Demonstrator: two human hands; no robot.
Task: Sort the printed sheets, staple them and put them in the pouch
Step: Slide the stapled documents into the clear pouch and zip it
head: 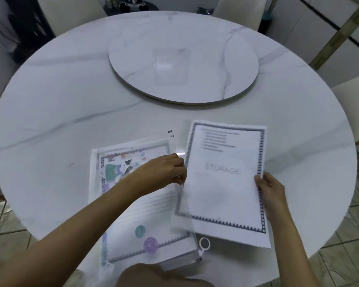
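Two hands are in play over the round white marbled counter [50,104]. The right hand [270,190] is closed in a pinch on the right edge of the white printed sheet with the dark zigzag border and the faint word STORAGE [224,183], thumb on top. That sheet runs lengthwise away from the person, tilted slightly, and its left edge meets the open mouth of the clear zip pouch [141,204], which lies flat just to the left with the same long axis.

The left hand [164,170] reaches across the pouch, fingers curled at that mouth; it looks to be holding up the clear flap, though I cannot tell exactly what it grips. Colourful printed pages [116,168] already show through the plastic. A white ring zip pull [204,244] sits at the pouch's near corner, beside the sheet's lower left.

So the sheet lies between the two hands, the right one carrying it, the left one nearer the opening. My read: the coming move is a leftward slide, long edge first, and it hinges on that edge staying under the lifted flap rather than catching on it.
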